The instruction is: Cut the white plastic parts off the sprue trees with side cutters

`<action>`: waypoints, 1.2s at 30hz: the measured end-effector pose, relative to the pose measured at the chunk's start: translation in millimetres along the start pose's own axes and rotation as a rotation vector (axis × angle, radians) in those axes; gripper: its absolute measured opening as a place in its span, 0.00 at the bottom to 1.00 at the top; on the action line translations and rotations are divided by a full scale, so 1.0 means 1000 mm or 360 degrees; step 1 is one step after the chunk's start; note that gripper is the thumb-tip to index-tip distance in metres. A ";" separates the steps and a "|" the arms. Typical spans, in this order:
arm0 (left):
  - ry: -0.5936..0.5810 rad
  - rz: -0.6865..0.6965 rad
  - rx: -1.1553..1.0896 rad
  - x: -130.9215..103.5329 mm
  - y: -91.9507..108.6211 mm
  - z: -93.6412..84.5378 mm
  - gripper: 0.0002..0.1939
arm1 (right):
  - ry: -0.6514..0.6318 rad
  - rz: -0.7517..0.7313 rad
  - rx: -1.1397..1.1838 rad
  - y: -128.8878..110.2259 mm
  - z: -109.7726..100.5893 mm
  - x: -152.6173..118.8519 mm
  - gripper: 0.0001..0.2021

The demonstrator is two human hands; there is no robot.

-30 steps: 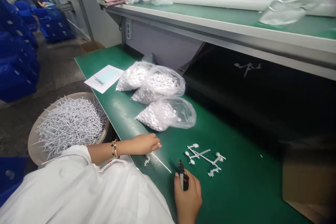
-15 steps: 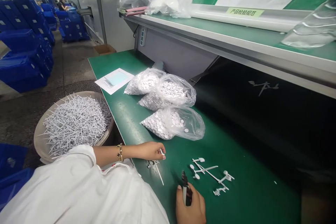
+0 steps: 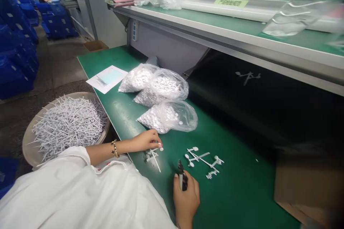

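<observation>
My left hand (image 3: 146, 140) is closed, with a small white plastic piece (image 3: 161, 149) pinched at its fingertips; a round end shows. Just below it, white plastic sprue pieces (image 3: 153, 158) lie on the green tabletop. Wrapped round dark-jawed nippers (image 3: 181, 171) is my right hand (image 3: 187, 192), low above the table with the jaws pointing away from me. To its right lies a branched white sprue (image 3: 205, 161) with small round parts on its arms. Beyond my left hand rests a clear bag of small white discs (image 3: 153, 121).
Two more clear bags (image 3: 168, 85) of small white parts stand farther back, near a paper sheet (image 3: 106, 78). A round tub (image 3: 28, 150) heaped with white sticks stands left of the table. A shelf (image 3: 231, 39) overhangs the back; a cardboard box (image 3: 306, 186) is at right.
The view has swung to the right, bringing the cardboard box into sight. The round end of the piece in my left fingers now shows. My right hand still holds the nippers.
</observation>
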State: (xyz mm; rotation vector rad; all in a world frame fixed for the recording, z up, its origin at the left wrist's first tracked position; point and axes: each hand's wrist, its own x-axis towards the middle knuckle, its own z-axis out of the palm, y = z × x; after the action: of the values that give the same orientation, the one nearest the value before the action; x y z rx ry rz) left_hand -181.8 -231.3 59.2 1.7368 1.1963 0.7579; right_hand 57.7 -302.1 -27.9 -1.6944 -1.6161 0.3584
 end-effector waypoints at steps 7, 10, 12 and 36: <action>0.0234 -0.0539 -0.1305 0.003 0.015 0.021 0.20 | -0.0008 -0.0308 -0.0011 -0.032 -0.010 0.015 0.12; 0.0305 -0.0696 -0.1678 0.002 0.018 0.031 0.20 | 0.0039 -0.0389 -0.0136 -0.049 -0.015 0.016 0.13; 0.0308 -0.0733 -0.1787 0.000 0.019 0.037 0.18 | 0.0017 -0.0436 -0.0207 -0.059 -0.018 0.015 0.14; 0.0367 -0.0785 -0.1823 -0.009 0.037 0.057 0.15 | 0.0015 -0.0212 0.0305 -0.082 -0.021 0.009 0.12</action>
State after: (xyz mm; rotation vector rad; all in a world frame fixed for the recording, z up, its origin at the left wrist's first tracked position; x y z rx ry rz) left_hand -122.1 -263.2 67.7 0.4067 0.9468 1.0460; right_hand 13.5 -307.7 44.2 -1.4359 -1.6238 0.4239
